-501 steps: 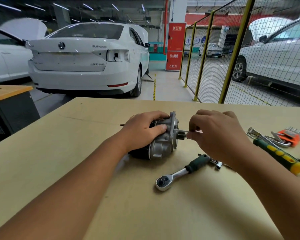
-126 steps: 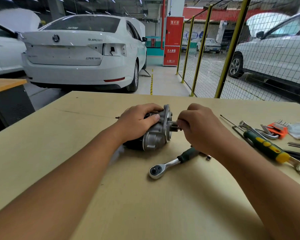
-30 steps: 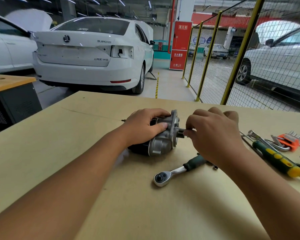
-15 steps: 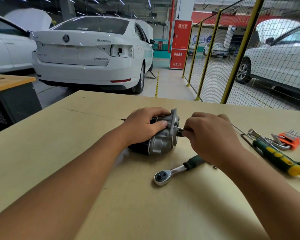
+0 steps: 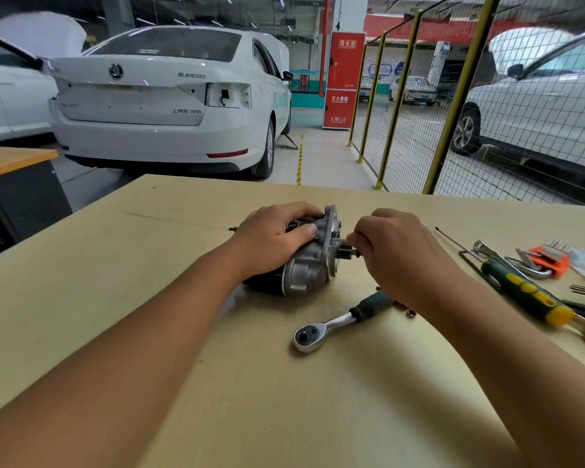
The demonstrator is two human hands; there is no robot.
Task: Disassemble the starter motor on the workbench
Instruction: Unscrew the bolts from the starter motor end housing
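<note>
Landmark: I take the starter motor (image 5: pixel 309 261) as my reference; it lies on its side on the workbench (image 5: pixel 115 298), its silver flanged end turned to the right.
Ratchet: nearest to me, a ratchet wrench (image 5: pixel 338 322) lies flat on the bench in front of the motor, its round head toward me and its dark green handle running back under my right wrist.
Small part: just right of the ratchet handle I see a tiny metal piece (image 5: pixel 410 311); too small for me to tell what it is.
Left hand: my left hand (image 5: pixel 277 241) comes in from the left and lies over the top of the motor's dark body, fingers curled round it, the thumb pressed against the back of the flange.
Right hand: my right hand (image 5: pixel 395 255) sits just right of the motor, knuckles up, fingertips drawn together and pinching the pinion shaft (image 5: pixel 347 247) that sticks out of the flange face. The hand hides the shaft's outer end.
Tools: well right of the motor lie a green and yellow handled tool (image 5: pixel 524 293), a set of hex keys in an orange holder (image 5: pixel 547 261) and a thin dark rod (image 5: pixel 451 239).
Beyond: behind the motor, past the bench's far edge, stands a white car (image 5: pixel 169 99), with a yellow mesh fence (image 5: pixel 460 106) to its right.
</note>
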